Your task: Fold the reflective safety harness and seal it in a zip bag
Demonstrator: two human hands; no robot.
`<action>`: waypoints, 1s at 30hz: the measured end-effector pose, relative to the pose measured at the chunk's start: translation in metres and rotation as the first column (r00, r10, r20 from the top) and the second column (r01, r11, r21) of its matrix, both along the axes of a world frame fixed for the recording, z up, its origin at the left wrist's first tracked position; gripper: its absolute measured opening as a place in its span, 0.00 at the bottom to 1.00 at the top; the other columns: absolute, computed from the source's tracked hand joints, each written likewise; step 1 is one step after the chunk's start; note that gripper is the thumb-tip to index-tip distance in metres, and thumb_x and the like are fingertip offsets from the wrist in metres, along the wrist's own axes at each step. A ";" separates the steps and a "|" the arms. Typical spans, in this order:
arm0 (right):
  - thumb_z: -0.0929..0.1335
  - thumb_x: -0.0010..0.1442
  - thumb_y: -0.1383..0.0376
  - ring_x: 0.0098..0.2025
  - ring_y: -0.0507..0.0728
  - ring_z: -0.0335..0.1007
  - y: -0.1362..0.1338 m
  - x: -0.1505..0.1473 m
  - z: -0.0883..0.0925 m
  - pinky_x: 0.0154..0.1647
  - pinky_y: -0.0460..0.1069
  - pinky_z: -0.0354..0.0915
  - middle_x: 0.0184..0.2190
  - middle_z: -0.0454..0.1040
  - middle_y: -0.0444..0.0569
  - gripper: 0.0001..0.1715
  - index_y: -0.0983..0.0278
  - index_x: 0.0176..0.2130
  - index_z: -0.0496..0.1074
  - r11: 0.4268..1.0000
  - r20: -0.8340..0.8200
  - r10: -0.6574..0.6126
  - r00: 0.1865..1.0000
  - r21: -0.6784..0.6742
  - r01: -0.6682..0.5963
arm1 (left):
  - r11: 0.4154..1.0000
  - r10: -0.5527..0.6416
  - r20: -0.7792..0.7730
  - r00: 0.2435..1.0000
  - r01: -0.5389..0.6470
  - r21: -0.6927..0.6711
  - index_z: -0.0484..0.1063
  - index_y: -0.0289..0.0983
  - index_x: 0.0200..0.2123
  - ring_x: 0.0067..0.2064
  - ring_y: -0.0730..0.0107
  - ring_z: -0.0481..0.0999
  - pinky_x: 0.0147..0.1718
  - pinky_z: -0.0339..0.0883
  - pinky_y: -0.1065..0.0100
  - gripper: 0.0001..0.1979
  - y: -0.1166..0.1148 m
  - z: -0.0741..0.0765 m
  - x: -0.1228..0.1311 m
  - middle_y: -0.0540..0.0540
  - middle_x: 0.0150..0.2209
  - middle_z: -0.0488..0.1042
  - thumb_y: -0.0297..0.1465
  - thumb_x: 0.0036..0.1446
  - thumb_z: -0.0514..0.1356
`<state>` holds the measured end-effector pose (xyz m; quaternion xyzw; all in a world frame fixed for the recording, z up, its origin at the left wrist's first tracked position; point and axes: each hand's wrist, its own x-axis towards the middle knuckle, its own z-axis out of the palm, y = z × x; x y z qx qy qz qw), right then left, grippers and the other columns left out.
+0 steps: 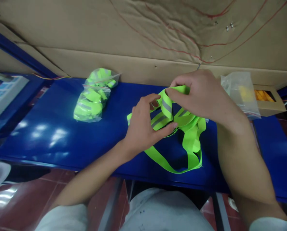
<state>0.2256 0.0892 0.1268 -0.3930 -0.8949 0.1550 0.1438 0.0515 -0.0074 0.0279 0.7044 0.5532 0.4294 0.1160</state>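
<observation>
One left hand [143, 125], one right hand [203, 94]. One heap of neon straps [191, 134], strap count unclear. Two neon-filled bags [90, 104] near counter [112, 125] back edge; one clear bag [236, 89], one cardboard box [270, 111] toward back right corner.

My left hand [142, 126] and right hand [198, 93] are bare, and so are the forearms behind them. Well back from the left hand sits my left sleeve [63, 218], pale grey-white and softly creased, with a loose opening. Of my right sleeve [270, 223], far behind the right hand, only a narrow pale edge shows. My shirt front [167, 211], below both hands, is the same light colour, rounded, with small dark marks [142, 211] towards the left-hand side, too blurred to read.
</observation>
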 end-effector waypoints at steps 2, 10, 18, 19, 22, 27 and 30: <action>0.65 0.70 0.56 0.36 0.60 0.75 -0.003 -0.003 0.000 0.37 0.54 0.62 0.26 0.78 0.48 0.19 0.58 0.34 0.80 0.998 -0.010 -0.024 1.000 0.064 0.025 | 0.999 0.034 0.022 0.999 -0.035 0.024 0.62 0.41 0.62 0.52 0.51 0.77 0.52 0.70 0.50 0.40 -0.003 -0.002 0.005 0.37 0.55 0.73 0.55 0.57 0.72; 0.65 0.73 0.51 0.38 0.61 0.78 0.009 0.012 0.004 0.38 0.54 0.65 0.31 0.81 0.48 0.20 0.58 0.39 0.80 0.999 -0.050 0.030 0.998 -0.029 -0.031 | 0.960 0.004 0.601 0.799 0.166 -0.227 0.71 0.41 0.49 0.40 0.63 0.81 0.39 0.76 0.63 0.15 0.006 0.009 -0.005 0.47 0.40 0.81 0.39 0.64 0.68; 0.66 0.72 0.55 0.37 0.60 0.75 0.027 0.032 0.000 0.39 0.53 0.65 0.35 0.82 0.47 0.16 0.59 0.44 0.81 0.994 -0.041 0.082 0.996 -0.068 -0.085 | 0.727 0.108 0.849 0.518 0.541 -0.423 0.69 0.41 0.40 0.18 0.78 0.50 0.17 0.44 0.71 0.17 0.021 0.029 -0.035 0.58 0.19 0.54 0.42 0.55 0.70; 0.66 0.72 0.56 0.37 0.59 0.75 0.027 0.031 -0.001 0.40 0.53 0.65 0.35 0.82 0.47 0.15 0.60 0.44 0.81 0.993 -0.049 0.100 0.994 -0.055 -0.103 | 0.757 0.070 0.817 0.573 0.502 -0.417 0.68 0.42 0.44 0.18 0.78 0.50 0.17 0.44 0.71 0.20 0.020 0.029 -0.035 0.59 0.20 0.55 0.44 0.55 0.71; 0.66 0.71 0.58 0.38 0.59 0.76 0.027 0.029 -0.003 0.42 0.54 0.65 0.38 0.82 0.48 0.15 0.60 0.46 0.81 0.991 -0.049 0.128 0.991 -0.025 -0.129 | 0.895 -0.059 0.529 0.847 0.280 -0.348 0.69 0.44 0.50 0.22 0.76 0.59 0.21 0.50 0.70 0.27 0.014 0.026 -0.031 0.57 0.26 0.65 0.44 0.54 0.75; 0.64 0.72 0.58 0.41 0.60 0.78 0.024 0.032 0.001 0.44 0.54 0.67 0.43 0.84 0.47 0.19 0.56 0.55 0.80 0.983 -0.001 0.163 0.987 -0.082 -0.162 | 0.983 -0.092 0.146 0.985 0.113 -0.145 0.80 0.38 0.41 0.32 0.70 0.72 0.30 0.62 0.67 0.12 0.014 0.025 -0.037 0.46 0.38 0.78 0.42 0.67 0.65; 0.64 0.72 0.59 0.38 0.59 0.77 0.022 0.034 0.003 0.39 0.53 0.66 0.40 0.83 0.46 0.17 0.55 0.53 0.80 0.978 0.033 0.184 0.982 -0.107 -0.180 | 0.926 -0.176 0.246 0.953 0.245 -0.287 0.81 0.37 0.40 0.36 0.66 0.76 0.33 0.69 0.67 0.16 0.022 0.021 -0.049 0.45 0.39 0.80 0.45 0.67 0.65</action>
